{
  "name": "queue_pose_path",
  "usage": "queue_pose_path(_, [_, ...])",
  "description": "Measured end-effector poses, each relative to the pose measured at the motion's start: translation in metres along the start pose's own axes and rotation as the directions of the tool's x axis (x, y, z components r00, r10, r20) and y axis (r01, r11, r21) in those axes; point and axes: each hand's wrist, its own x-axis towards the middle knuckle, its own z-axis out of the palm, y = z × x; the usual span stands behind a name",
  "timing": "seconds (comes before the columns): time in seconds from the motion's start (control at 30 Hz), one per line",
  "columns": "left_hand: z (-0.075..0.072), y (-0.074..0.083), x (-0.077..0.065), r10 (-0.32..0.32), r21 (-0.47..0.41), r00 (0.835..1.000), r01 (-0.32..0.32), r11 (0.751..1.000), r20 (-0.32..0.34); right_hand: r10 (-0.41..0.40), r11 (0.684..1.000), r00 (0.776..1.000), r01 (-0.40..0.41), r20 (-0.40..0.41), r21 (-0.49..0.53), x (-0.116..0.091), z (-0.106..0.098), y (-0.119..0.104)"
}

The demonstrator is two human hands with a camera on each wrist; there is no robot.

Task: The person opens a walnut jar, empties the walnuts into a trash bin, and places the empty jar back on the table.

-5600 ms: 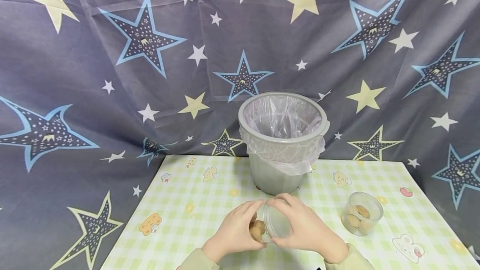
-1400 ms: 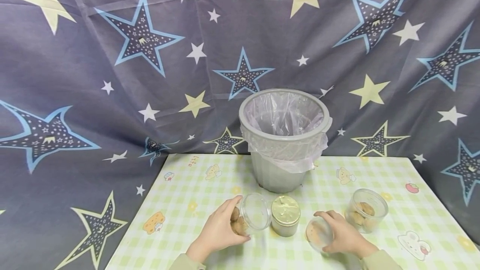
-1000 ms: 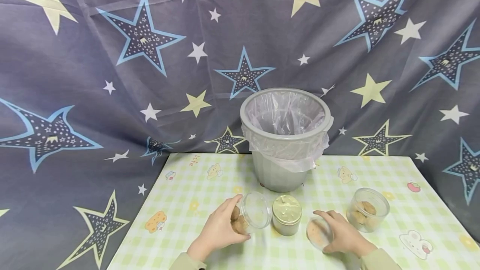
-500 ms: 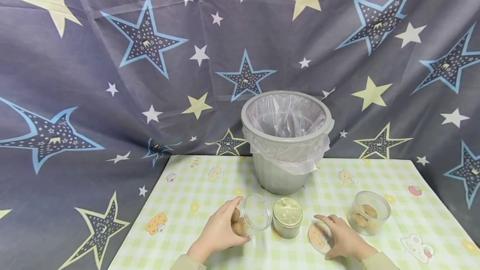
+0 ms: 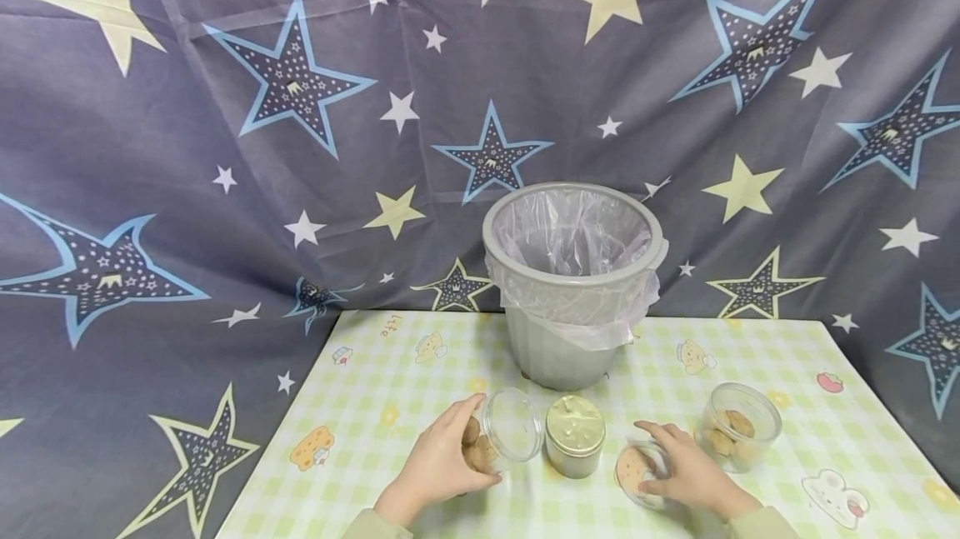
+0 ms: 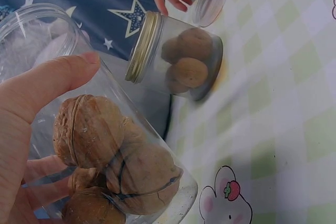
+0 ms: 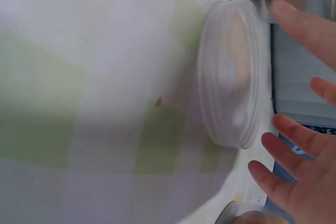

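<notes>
Head view: left hand (image 5: 442, 457) is gripping a tilted, lidless jar (image 5: 504, 437), further tipping risking spilt walnuts (image 5: 477, 447); right hand (image 5: 693, 470), fingers spread, is holding nothing near the lid (image 5: 634, 469).

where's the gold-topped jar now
In the head view, right of centre, the gold-topped jar stands before the bin, between the left hand and clear lid.

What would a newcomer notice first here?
A grey plastic bin with a translucent liner stands before a dark star-patterned curtain. In front, the left hand grips a clear plastic jar of brown walnuts, beside a gold-lidded clear jar.
</notes>
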Motion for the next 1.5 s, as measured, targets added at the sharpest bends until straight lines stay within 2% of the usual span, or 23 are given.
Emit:
queue_pose_path(0.23, [0.000,-0.001,-0.001,-0.012,0.006,1.000,0.012,1.000,0.002,-0.076,0.997,0.987,0.078,-0.141,0.013,0.003,-0.009,-0.008])
queue_pose_path(0.47, [-0.002,-0.004,-0.003,-0.020,-0.004,1.000,0.020,1.000,-0.009,-0.050,0.999,0.964,0.051,-0.262,-0.001,0.009,-0.031,-0.021])
queue_pose_path(0.6, [-0.001,-0.006,-0.004,-0.023,-0.005,1.000,0.023,1.000,-0.018,-0.034,0.999,0.961,0.043,-0.273,0.029,0.012,-0.044,-0.027])
queue_pose_path(0.9, [0.002,-0.007,-0.005,-0.033,-0.025,0.999,0.032,0.999,-0.019,0.020,0.975,0.968,0.037,-0.251,0.220,0.020,-0.074,-0.042])
queue_pose_path(1.07, [0.000,-0.008,-0.006,-0.039,-0.018,0.999,0.038,0.999,-0.027,-0.005,0.973,0.950,0.076,-0.312,0.216,0.028,-0.091,-0.051])
queue_pose_path(1.17, [0.000,-0.009,-0.006,-0.042,-0.022,0.999,0.042,0.999,-0.024,0.011,0.963,0.946,0.078,-0.325,0.259,0.033,-0.103,-0.056])
queue_pose_path(1.23, [-0.001,-0.009,-0.006,-0.046,-0.029,0.999,0.045,0.999,-0.021,0.031,0.938,0.946,0.083,-0.323,0.336,0.036,-0.112,-0.059])
queue_pose_path(1.27, [-0.001,-0.009,-0.006,-0.048,-0.032,0.999,0.048,0.998,-0.021,0.044,0.909,0.947,0.095,-0.319,0.406,0.038,-0.117,-0.060])
queue_pose_path(1.33, [0.000,-0.010,-0.006,-0.052,-0.034,0.998,0.051,0.998,-0.019,0.062,0.823,0.947,0.130,-0.315,0.553,0.042,-0.125,-0.061])
queue_pose_path(1.43, [0.000,-0.010,-0.007,-0.056,-0.036,0.998,0.055,0.998,-0.016,0.088,0.681,0.947,0.169,-0.309,0.713,0.048,-0.136,-0.063])
queue_pose_path(1.47, [0.000,-0.010,-0.007,-0.056,-0.036,0.998,0.056,0.998,-0.016,0.097,0.641,0.948,0.174,-0.303,0.748,0.050,-0.139,-0.065])
queue_pose_path(1.5, [0.000,-0.011,-0.007,-0.056,-0.034,0.998,0.055,0.998,-0.016,0.103,0.626,0.950,0.168,-0.295,0.761,0.051,-0.142,-0.066])
